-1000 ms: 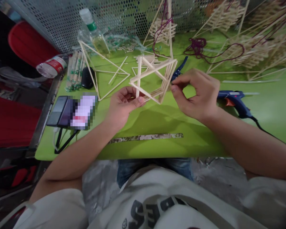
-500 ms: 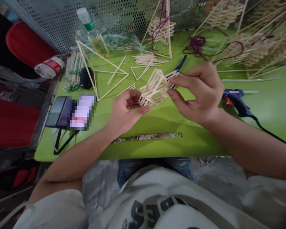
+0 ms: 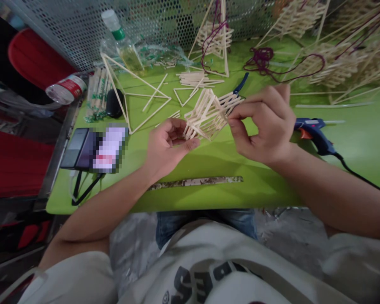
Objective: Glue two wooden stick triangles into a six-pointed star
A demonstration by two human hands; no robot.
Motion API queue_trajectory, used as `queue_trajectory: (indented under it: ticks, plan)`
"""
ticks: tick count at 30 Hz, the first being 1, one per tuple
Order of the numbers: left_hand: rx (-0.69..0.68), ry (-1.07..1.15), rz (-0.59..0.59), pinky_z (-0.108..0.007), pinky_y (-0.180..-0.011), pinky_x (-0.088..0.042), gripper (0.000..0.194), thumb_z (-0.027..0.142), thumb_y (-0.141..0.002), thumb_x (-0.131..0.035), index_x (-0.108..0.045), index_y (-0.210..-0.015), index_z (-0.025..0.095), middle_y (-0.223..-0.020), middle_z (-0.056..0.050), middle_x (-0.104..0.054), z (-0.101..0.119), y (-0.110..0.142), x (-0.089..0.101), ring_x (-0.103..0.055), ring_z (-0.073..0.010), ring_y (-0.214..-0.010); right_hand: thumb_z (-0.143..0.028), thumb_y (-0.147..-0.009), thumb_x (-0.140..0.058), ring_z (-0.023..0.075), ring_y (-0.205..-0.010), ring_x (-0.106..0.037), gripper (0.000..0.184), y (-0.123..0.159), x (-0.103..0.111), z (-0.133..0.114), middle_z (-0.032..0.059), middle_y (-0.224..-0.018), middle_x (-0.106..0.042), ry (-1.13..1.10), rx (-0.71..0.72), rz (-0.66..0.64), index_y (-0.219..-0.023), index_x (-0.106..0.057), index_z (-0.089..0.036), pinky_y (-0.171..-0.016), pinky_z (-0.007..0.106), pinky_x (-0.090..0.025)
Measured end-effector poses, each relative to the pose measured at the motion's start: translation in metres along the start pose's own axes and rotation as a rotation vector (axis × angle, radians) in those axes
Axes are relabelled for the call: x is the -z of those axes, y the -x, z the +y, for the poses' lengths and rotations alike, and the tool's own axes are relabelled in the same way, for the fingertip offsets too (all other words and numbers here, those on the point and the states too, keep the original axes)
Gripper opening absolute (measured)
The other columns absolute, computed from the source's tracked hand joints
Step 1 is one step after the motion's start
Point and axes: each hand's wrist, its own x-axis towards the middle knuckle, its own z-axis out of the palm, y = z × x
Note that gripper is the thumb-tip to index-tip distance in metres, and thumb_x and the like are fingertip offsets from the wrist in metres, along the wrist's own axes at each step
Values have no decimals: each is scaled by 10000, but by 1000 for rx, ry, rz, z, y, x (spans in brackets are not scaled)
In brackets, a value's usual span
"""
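Held up over the green table is a small stacked wooden-stick frame (image 3: 209, 114), its sticks crossing in layers and tilted on its side. My left hand (image 3: 169, 145) grips its left end between thumb and fingers. At its right side, the thumb and forefinger of my right hand (image 3: 262, 122) are pinched together close to the stick ends; whether they hold the frame or some tiny thing, I cannot make out. Behind the frame lies a dark blue-handled tool (image 3: 240, 83), partly hidden.
A blue glue gun (image 3: 313, 131) lies right of my hand, its cord trailing off. A flat patterned strip (image 3: 196, 181) lies near the table's front edge. Beyond are loose sticks (image 3: 193, 79), a large stick frame (image 3: 148, 96), purple string (image 3: 261, 59), a bottle (image 3: 125, 44) and a phone (image 3: 110, 147).
The stick frame has turned from showing its star-shaped end to showing its layered side. My right hand shifted a little, its fingers closing to a pinch beside the frame.
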Motion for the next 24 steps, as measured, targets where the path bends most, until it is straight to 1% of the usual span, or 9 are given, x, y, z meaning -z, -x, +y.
queue_trajectory:
  ticks: [3,5,9,11,15,17,19,21,24]
  plan:
    - [-18,17,19,-321,-905,-757,511,434,-793,-1199,-840,-1107,254,-1029,-17,-869,0,-3,0,-855,-188,-950,-584,-1127,-730,418,-1055,-786,209,1,1,-1,94,-1057,-791,22,-144,-148,-1142,-753,-376,-1189,793,-583]
    - [-31,20,42,-298,-859,-738,502,438,-790,-1200,-830,-1070,249,-982,-3,-852,-1,-6,0,-828,-167,-898,-625,-1136,-682,414,-1025,-776,266,1,0,-1,97,-1015,-769,-21,-143,-115,-1110,-734,-365,-1178,792,-573]
    - [-46,28,78,-264,-820,-699,450,431,-828,-1181,-844,-1045,226,-972,-11,-848,-4,-11,2,-804,-141,-873,-543,-1190,-574,380,-947,-763,238,-2,-7,-1,89,-969,-759,-208,-76,69,-1082,-685,-362,-1039,714,-627]
    - [-45,31,98,-275,-838,-698,453,451,-837,-1177,-848,-1051,226,-988,-17,-851,-5,-13,4,-803,-147,-892,-570,-1184,-603,369,-983,-786,212,-2,-11,-2,90,-1079,-812,-333,-143,60,-1104,-663,-383,-974,666,-666]
    - [-43,34,108,-295,-841,-703,483,514,-839,-1172,-849,-1059,231,-1004,-21,-852,-4,-15,5,-802,-156,-898,-761,-1166,-589,322,-867,-808,374,6,-22,-3,90,-1233,-887,-587,-333,-27,-1161,-639,-391,-782,592,-686]
    - [-51,40,110,-279,-813,-689,491,515,-829,-1179,-850,-1054,228,-987,-18,-845,-2,-15,5,-791,-144,-875,-789,-1165,-586,311,-791,-801,401,10,-26,-1,88,-1163,-911,-665,-376,-74,-1186,-653,-394,-700,563,-657]
    - [-58,35,118,-273,-799,-676,502,535,-827,-1179,-847,-1048,229,-977,-16,-839,0,-15,5,-780,-137,-863,-801,-1148,-623,308,-729,-788,413,12,-29,2,74,-1021,-901,-713,-402,-112,-1196,-673,-394,-649,544,-639]
    - [-65,28,118,-284,-814,-684,504,564,-840,-1166,-846,-1054,238,-985,-16,-841,2,-16,6,-786,-143,-877,-820,-1122,-662,305,-670,-759,437,12,-30,5,50,-874,-851,-738,-437,-116,-1199,-694,-391,-621,537,-639]
    - [-87,40,112,-291,-830,-697,477,571,-864,-1151,-848,-1055,255,-990,-9,-845,2,-17,8,-795,-143,-888,-828,-1105,-684,299,-625,-714,442,10,-29,13,31,-797,-802,-748,-474,-101,-1197,-728,-397,-624,545,-649]
